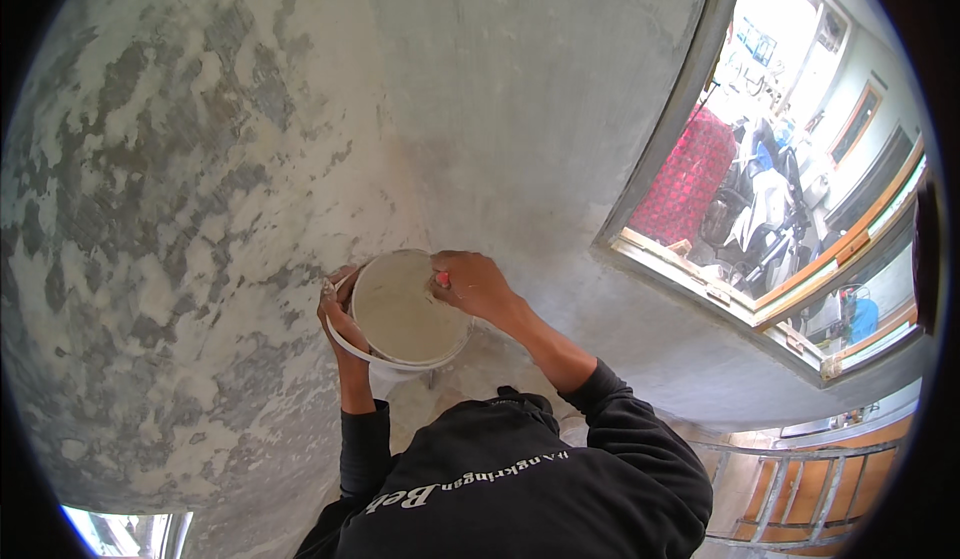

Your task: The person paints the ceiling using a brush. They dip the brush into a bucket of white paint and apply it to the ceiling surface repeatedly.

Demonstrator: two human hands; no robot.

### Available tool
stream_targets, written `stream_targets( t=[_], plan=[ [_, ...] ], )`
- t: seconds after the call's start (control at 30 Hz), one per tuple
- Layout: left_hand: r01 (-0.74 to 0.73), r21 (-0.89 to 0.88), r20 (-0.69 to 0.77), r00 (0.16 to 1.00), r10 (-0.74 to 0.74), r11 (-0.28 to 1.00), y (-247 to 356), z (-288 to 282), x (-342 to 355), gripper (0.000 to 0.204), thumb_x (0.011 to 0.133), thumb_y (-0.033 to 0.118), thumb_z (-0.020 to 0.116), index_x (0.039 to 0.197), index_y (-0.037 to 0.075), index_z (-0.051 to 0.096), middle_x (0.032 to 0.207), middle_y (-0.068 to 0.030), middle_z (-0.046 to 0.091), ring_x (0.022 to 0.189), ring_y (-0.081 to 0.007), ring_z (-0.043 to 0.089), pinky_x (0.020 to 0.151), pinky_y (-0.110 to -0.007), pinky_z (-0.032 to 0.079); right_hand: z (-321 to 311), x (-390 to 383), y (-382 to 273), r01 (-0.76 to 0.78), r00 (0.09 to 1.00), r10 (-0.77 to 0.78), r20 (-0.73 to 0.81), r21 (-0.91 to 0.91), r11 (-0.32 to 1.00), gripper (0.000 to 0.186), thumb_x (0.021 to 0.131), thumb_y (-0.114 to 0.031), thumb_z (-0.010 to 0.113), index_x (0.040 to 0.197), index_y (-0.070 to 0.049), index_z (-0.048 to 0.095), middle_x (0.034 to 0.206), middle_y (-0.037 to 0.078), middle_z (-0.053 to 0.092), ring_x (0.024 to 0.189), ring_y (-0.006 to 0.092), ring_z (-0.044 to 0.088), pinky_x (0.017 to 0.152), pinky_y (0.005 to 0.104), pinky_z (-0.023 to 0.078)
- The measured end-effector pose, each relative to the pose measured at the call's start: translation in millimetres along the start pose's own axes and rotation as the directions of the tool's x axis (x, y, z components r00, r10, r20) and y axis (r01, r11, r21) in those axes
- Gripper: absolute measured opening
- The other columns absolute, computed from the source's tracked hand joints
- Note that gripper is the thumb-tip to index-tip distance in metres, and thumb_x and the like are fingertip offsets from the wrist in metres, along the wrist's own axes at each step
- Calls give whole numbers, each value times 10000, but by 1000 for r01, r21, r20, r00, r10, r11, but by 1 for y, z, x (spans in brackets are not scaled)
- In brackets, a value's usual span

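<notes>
In left hand [336,306], white bucket [448,350].

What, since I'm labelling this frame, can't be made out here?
In the head view:
Red object: mostly covered by the right hand.
Left hand: partly hidden by the white bucket.
Bucket's underside: hidden by its own walls.
Metal ladder: right end lost in the dark lens edge.
Motorbike: details too small, washed out.

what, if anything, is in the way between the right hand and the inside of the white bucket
Nothing visible is: the right hand is over the upper right edge of the white bucket, gripping a small red item mostly hidden by its fingers. The left hand holds the opposite side, clear of it.
</notes>
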State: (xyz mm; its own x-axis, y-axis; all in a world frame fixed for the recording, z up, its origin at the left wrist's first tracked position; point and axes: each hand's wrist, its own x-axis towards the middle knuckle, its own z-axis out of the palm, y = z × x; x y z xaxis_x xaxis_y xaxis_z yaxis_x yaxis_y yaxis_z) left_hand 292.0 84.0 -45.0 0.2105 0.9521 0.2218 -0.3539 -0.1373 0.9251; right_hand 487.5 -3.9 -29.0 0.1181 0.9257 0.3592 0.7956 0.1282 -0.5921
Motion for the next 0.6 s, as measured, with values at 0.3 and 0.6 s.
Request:
stream_targets(
  t=[0.3,0.6],
  plan=[
    [-7,14,-13,1000,8,1000,2,3,-5,543,981,440,342,1109,-49,541,1068,-225,667,999,-281,634,925,-369,467,4,6,9,61,997,-63,52,34,998,225,800,-193,657,754,-25,514,727,147,574,694,357,572,612,438,440],
    [-63,-24,-125,990,60,998,3,-29,0,566,988,455,315,1099,-44,556,1059,-197,678,1003,-253,620,944,-354,446,-1,12,9,-226,974,192,124,656,720,194,864,-190,684,834,-12,615,729,52,596,683,103,569,576,304,433]
  ],
)
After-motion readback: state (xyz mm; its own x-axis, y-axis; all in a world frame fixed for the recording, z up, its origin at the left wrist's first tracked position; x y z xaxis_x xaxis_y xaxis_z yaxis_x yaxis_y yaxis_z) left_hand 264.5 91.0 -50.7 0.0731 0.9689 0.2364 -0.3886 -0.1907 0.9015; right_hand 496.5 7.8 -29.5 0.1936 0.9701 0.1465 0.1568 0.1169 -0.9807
